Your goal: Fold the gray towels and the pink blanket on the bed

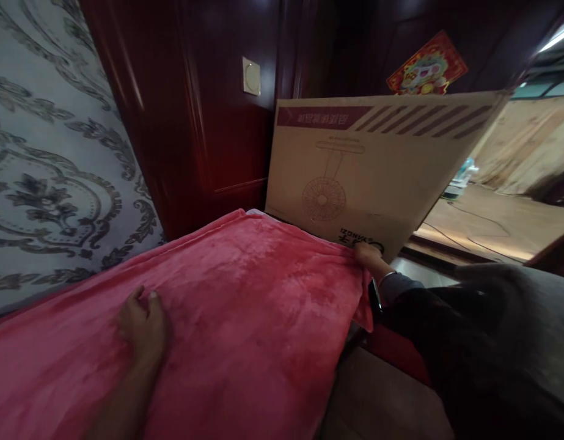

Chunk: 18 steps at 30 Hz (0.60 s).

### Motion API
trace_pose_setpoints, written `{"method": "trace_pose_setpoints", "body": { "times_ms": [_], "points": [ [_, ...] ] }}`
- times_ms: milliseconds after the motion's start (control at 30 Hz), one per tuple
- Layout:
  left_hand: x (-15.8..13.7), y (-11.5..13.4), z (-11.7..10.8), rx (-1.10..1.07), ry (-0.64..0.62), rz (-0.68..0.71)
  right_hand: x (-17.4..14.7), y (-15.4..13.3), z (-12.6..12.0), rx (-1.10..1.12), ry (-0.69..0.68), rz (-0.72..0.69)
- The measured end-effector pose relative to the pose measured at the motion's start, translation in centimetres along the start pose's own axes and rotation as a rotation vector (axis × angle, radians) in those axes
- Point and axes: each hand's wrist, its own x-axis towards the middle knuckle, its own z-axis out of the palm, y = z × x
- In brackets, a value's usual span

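Note:
A pink plush blanket [245,305] is spread over a bed-like surface, and its far right corner hangs over the edge. At that corner my right hand [369,258] has its fingers closed on the blanket's edge, close against the cardboard box behind it. My left hand [142,324] is low over the left part of the blanket, with thumb and forefinger apart and nothing held between them. I cannot tell how firmly the left hand touches the fabric.
A large cardboard box [391,165] with a printed fan drawing stands upside down beyond the blanket, against dark red wood panelling [208,122]. Patterned wallpaper [52,183] lines the left side. To the right, a doorway shows a floor [483,226] with cables.

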Motion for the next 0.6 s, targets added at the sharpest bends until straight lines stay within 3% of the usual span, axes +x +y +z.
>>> {"method": "trace_pose_setpoints", "body": {
  "times_ms": [233,433,600],
  "points": [
    [0.1,0.1,0.1,-0.004,0.014,-0.011,-2.6,-0.6,0.0,0.0,0.126,-0.017],
    [0.1,-0.1,0.1,-0.026,0.018,0.019,-4.8,-0.9,2.3,0.05,0.026,-0.037],
    [0.2,-0.2,0.0,0.003,0.002,0.013,-3.9,-2.5,1.4,0.122,0.041,-0.111]
  ]
}}
